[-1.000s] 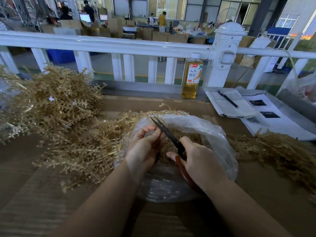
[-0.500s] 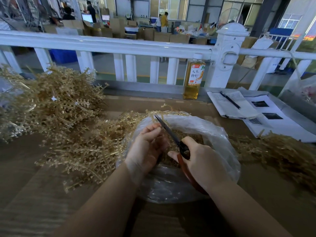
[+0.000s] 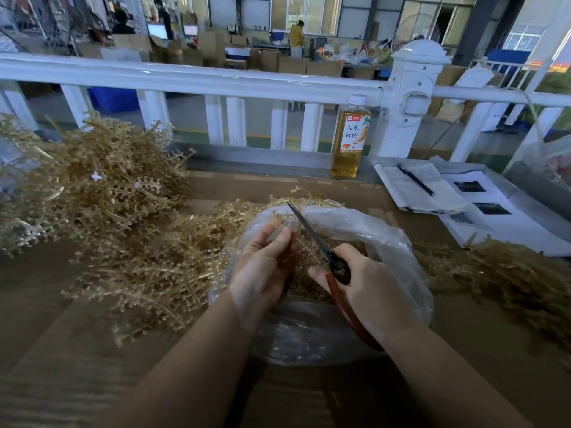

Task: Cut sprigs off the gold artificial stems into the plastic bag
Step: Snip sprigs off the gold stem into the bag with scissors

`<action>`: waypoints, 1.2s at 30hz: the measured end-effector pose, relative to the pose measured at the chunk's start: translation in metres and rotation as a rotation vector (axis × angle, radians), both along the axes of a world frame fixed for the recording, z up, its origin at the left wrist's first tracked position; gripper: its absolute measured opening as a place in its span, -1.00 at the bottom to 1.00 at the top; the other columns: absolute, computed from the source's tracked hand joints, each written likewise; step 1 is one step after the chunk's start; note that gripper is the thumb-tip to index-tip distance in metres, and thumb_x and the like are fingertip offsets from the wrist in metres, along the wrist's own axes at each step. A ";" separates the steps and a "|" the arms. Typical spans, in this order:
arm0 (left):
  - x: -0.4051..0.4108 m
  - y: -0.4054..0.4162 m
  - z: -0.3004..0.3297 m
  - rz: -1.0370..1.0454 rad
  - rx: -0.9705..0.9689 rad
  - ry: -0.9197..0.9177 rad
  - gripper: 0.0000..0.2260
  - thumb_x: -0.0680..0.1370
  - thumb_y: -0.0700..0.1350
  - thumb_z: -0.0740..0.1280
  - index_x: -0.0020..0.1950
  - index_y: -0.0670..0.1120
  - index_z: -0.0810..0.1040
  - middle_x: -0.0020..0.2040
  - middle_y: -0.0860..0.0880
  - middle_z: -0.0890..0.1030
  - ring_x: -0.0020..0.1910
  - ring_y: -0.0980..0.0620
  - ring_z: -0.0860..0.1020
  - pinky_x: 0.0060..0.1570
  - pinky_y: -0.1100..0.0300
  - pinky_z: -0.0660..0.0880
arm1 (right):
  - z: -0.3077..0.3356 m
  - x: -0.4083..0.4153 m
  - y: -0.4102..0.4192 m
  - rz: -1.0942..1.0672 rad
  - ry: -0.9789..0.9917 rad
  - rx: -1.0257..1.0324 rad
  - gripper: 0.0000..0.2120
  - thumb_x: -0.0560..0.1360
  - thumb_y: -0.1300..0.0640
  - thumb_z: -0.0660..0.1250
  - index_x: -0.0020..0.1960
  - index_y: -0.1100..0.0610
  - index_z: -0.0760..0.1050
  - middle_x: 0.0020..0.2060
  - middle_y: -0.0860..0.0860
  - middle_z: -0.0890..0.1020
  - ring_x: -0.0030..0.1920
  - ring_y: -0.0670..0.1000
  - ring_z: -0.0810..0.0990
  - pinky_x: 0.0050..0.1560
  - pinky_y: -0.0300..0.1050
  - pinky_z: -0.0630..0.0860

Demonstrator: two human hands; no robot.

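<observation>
Head view: above the bag (image 3: 386,239), left hand (image 3: 262,267) pinches a stem (image 3: 279,216); right hand (image 3: 370,291) grips scissors (image 3: 312,234).

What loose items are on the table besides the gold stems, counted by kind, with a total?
Clear plastic bag holding cut sprigs: 1
Red-handled scissors gripped by the right hand: 1
Amber drink bottle with white cap: 1
Dark pen: 1
Open paper notebook under the pen: 1
Printed white sheets, overlapping, at least: 1
Total: 6
</observation>
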State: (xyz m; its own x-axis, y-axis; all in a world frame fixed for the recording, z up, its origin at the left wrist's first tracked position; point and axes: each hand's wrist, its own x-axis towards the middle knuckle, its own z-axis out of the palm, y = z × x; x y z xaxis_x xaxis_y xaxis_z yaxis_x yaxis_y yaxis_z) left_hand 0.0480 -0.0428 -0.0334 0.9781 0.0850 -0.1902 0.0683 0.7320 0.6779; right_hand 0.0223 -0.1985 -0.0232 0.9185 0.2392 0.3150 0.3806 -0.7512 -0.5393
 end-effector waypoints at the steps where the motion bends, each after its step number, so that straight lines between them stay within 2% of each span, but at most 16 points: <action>1: 0.000 0.000 0.000 -0.010 0.007 -0.008 -0.85 0.55 -0.30 0.25 -0.01 -0.08 0.53 -0.37 0.02 0.60 -0.44 0.15 0.53 -0.32 0.26 0.52 | 0.000 0.000 0.000 -0.002 -0.004 0.000 -0.70 0.48 -0.26 0.27 -0.03 -0.03 0.43 -0.34 -0.13 0.55 -0.29 -0.17 0.54 -0.27 -0.32 0.44; 4: 0.000 0.000 0.001 -0.023 0.032 -0.010 -0.84 0.57 -0.28 0.22 -0.02 -0.10 0.56 -0.40 0.03 0.54 -0.43 0.14 0.49 -0.23 0.21 0.46 | 0.001 -0.001 0.000 0.002 -0.004 -0.012 -0.71 0.48 -0.25 0.27 -0.04 -0.03 0.43 -0.35 -0.14 0.54 -0.30 -0.18 0.54 -0.30 -0.36 0.41; 8: -0.001 0.000 0.003 -0.009 0.039 0.011 -0.84 0.58 -0.24 0.22 -0.08 -0.07 0.57 -0.37 0.02 0.51 -0.38 0.12 0.47 -0.26 0.22 0.46 | 0.001 -0.001 0.000 0.003 0.008 -0.029 -0.70 0.49 -0.26 0.26 0.00 -0.04 0.43 -0.29 -0.15 0.56 -0.26 -0.15 0.55 -0.24 -0.32 0.45; 13: -0.003 -0.002 0.006 -0.014 0.039 0.000 -0.86 0.58 -0.17 0.23 0.01 -0.11 0.59 -0.38 0.05 0.62 -0.44 0.16 0.58 -0.45 0.32 0.50 | 0.001 0.000 0.000 -0.001 0.012 -0.027 -0.65 0.48 -0.27 0.25 -0.02 0.01 0.45 -0.33 -0.09 0.57 -0.30 -0.12 0.56 -0.21 -0.16 0.54; 18: -0.005 -0.001 0.006 -0.021 0.008 -0.020 -0.90 0.56 -0.24 0.25 -0.08 -0.14 0.55 -0.41 0.03 0.61 -0.43 0.15 0.59 -0.44 0.31 0.51 | 0.002 -0.001 0.000 -0.015 0.011 0.003 -0.69 0.48 -0.26 0.26 -0.05 -0.01 0.43 -0.35 -0.10 0.56 -0.30 -0.14 0.56 -0.23 -0.22 0.51; 22: -0.002 -0.003 0.005 0.042 -0.007 0.030 -0.89 0.54 -0.27 0.29 -0.17 -0.13 0.53 -0.42 0.00 0.61 -0.45 0.11 0.59 -0.43 0.27 0.54 | 0.005 -0.005 0.000 0.006 -0.073 0.045 -0.71 0.48 -0.25 0.23 -0.05 -0.03 0.42 -0.30 -0.13 0.52 -0.25 -0.15 0.53 -0.23 -0.28 0.46; 24: -0.001 -0.004 0.003 0.035 -0.006 0.016 -0.87 0.54 -0.27 0.29 -0.20 -0.13 0.54 -0.38 -0.04 0.62 -0.40 0.07 0.60 -0.35 0.19 0.59 | 0.006 -0.007 0.000 0.067 -0.074 0.042 -0.67 0.46 -0.27 0.21 -0.01 -0.03 0.44 -0.26 -0.13 0.54 -0.22 -0.16 0.53 -0.19 -0.25 0.49; 27: -0.002 -0.004 0.002 0.024 0.005 -0.004 -0.88 0.54 -0.26 0.28 -0.18 -0.14 0.56 -0.26 -0.08 0.63 -0.23 -0.01 0.60 -0.08 0.08 0.58 | 0.007 -0.008 0.002 0.099 -0.034 0.019 -0.65 0.46 -0.29 0.20 0.03 -0.05 0.45 -0.23 -0.12 0.58 -0.19 -0.15 0.56 -0.13 -0.15 0.53; 30: -0.002 -0.002 0.003 0.005 -0.009 -0.012 -0.92 0.55 -0.24 0.26 -0.10 -0.16 0.54 -0.23 -0.07 0.59 -0.25 0.03 0.58 -0.20 0.18 0.59 | 0.008 -0.002 0.001 0.062 0.035 -0.001 -0.69 0.49 -0.27 0.22 0.00 -0.04 0.43 -0.31 -0.12 0.54 -0.24 -0.12 0.55 -0.19 -0.16 0.48; 33: -0.002 -0.001 0.003 -0.016 -0.039 -0.014 -0.90 0.56 -0.25 0.25 -0.12 -0.16 0.54 -0.31 -0.03 0.60 -0.36 0.10 0.59 -0.35 0.27 0.56 | 0.012 0.005 -0.001 0.037 0.124 -0.041 -0.71 0.51 -0.27 0.22 -0.04 -0.04 0.40 -0.32 -0.12 0.53 -0.25 -0.10 0.55 -0.22 -0.17 0.45; 36: -0.004 0.000 0.002 -0.061 -0.024 -0.056 -0.89 0.55 -0.24 0.24 -0.15 -0.16 0.53 -0.36 -0.01 0.60 -0.38 0.10 0.59 -0.33 0.27 0.57 | 0.013 0.008 0.000 0.025 0.166 -0.086 -0.69 0.52 -0.27 0.22 0.01 -0.04 0.42 -0.24 -0.14 0.56 -0.17 -0.07 0.57 -0.21 -0.21 0.42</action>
